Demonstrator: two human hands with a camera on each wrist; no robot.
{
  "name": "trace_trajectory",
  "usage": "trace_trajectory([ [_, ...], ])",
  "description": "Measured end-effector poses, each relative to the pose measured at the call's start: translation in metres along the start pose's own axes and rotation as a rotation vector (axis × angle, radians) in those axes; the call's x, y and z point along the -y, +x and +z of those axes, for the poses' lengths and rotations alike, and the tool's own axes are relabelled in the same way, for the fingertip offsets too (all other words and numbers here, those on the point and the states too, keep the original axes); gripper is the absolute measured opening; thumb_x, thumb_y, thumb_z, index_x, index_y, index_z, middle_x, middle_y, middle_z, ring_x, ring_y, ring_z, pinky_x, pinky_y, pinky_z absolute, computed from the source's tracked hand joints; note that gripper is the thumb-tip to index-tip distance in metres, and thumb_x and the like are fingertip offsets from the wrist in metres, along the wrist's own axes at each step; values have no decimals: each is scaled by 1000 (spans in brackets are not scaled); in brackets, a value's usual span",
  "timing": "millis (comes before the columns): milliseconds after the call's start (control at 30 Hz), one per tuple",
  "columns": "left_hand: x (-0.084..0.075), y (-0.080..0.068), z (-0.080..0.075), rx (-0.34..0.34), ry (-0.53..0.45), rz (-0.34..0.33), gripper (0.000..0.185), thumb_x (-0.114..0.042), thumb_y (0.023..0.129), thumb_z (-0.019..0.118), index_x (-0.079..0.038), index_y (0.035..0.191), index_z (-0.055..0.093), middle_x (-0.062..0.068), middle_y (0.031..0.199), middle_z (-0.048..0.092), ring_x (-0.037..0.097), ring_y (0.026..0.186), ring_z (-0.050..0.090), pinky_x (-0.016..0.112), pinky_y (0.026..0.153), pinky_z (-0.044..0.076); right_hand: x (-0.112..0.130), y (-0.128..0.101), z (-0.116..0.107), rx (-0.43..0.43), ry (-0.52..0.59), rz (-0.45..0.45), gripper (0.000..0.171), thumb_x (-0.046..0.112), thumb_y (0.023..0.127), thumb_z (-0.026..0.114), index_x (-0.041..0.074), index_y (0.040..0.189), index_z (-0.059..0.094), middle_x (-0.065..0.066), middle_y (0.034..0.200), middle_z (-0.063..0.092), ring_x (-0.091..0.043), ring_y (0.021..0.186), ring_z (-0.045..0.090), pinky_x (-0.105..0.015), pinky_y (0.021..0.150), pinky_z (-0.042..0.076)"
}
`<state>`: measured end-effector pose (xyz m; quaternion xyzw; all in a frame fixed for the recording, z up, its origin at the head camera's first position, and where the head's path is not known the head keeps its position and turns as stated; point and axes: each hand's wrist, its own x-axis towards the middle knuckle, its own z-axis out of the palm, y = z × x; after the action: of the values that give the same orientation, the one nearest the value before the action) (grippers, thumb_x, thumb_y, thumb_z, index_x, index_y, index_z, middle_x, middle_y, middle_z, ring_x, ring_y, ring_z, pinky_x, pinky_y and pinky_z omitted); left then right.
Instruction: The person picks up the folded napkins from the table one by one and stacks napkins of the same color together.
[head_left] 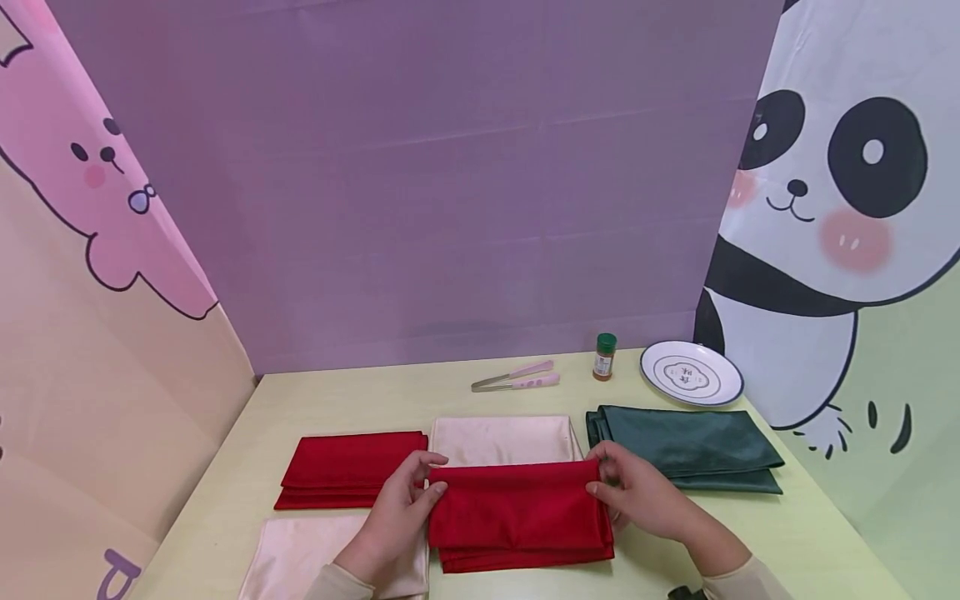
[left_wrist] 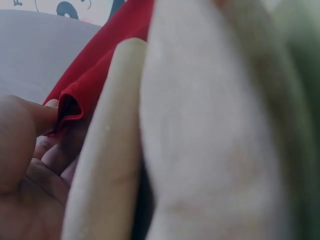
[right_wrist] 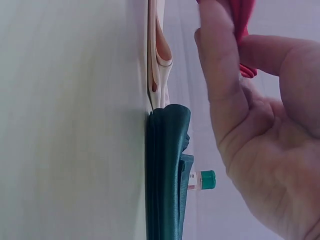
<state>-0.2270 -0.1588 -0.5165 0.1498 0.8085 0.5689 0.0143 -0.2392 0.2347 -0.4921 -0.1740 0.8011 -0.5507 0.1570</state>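
Between my two hands hangs a folded red satin cloth (head_left: 521, 510), held up off the table. My left hand (head_left: 396, 515) pinches its upper left corner between thumb and fingers; in the left wrist view the folded layers of the red cloth (left_wrist: 79, 100) show at that grip. On the other side my right hand (head_left: 645, 496) pinches the upper right corner, and the right wrist view shows a gap between the red cloth (right_wrist: 245, 17) and the tabletop. A folded cream cloth (head_left: 502, 437) lies just behind, its front part hidden by the red one.
Another folded red cloth (head_left: 356, 467) lies left, with a second cream cloth (head_left: 300, 550) in front, partly under my left forearm. A folded dark green cloth (head_left: 686, 446) lies right. Farther back are pink-handled tongs (head_left: 517, 379), a green-capped jar (head_left: 603, 358) and a white plate (head_left: 652, 367).
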Motion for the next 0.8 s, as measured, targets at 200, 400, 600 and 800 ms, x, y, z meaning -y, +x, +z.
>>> trace_trajectory([
  [200, 1, 1, 0, 11, -103, 10, 40, -10, 103, 67, -12, 138, 47, 19, 105, 67, 15, 63, 60, 24, 69, 55, 3, 1, 0, -97, 69, 7, 48, 6, 100, 71, -1, 129, 34, -18, 105, 71, -38, 68, 73, -49, 60, 63],
  [400, 1, 0, -2, 27, -182, -14, 38, -10, 106, 63, -14, 137, 42, 23, 132, 63, 25, 84, 71, 25, 82, 58, 1, 0, 0, -130, 66, -18, 32, 3, 100, 69, 1, 113, 40, -20, 105, 72, -35, 76, 73, -49, 60, 63],
  [600, 0, 0, 0, 37, -183, 0, 24, -4, 105, 61, -7, 126, 50, 18, 119, 62, 15, 65, 58, 21, 70, 53, 1, 0, 1, -158, 39, -62, 23, 2, 100, 69, 2, 110, 49, -20, 110, 69, -33, 92, 73, -48, 61, 63],
  [800, 0, -2, -1, 69, -139, -38, 25, -8, 98, 74, -12, 120, 64, 9, 92, 59, 10, 56, 45, 20, 61, 47, 1, 0, 1, -153, 27, -56, 18, -1, 100, 68, 4, 115, 59, -18, 116, 68, -33, 91, 73, -48, 65, 64],
])
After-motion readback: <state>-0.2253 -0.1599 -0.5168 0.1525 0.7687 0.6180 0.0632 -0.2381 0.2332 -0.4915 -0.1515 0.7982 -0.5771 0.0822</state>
